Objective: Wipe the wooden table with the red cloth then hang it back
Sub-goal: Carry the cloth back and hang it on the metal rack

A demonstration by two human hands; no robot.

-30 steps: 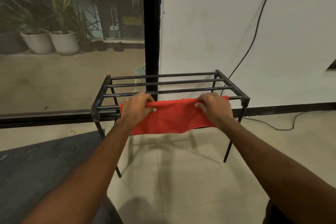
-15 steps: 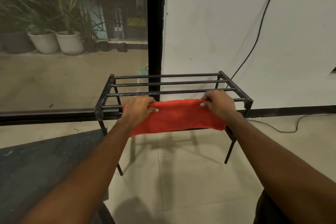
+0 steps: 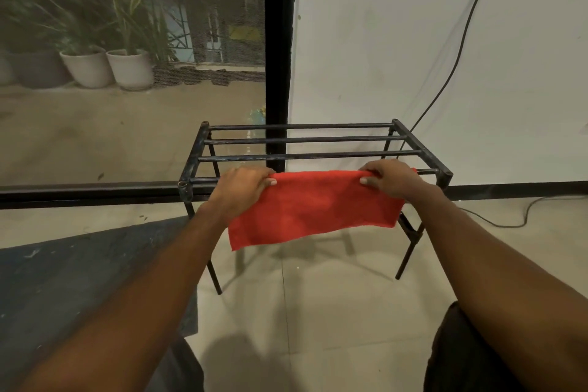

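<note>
Looks like the hang-back step. Red cloth (image 3: 313, 208) draped over the nearest bar of the black metal rack (image 3: 416, 139), centre of the frame. Left hand (image 3: 243, 189) pinching the top edge at the cloth's left end, right hand (image 3: 393, 178) pinching the right end, both closed on the fabric. Best bet: tug the ends apart to flatten it, even up front and back so no sliding off, then let go. No brands, labels or writing anywhere readable.
</note>
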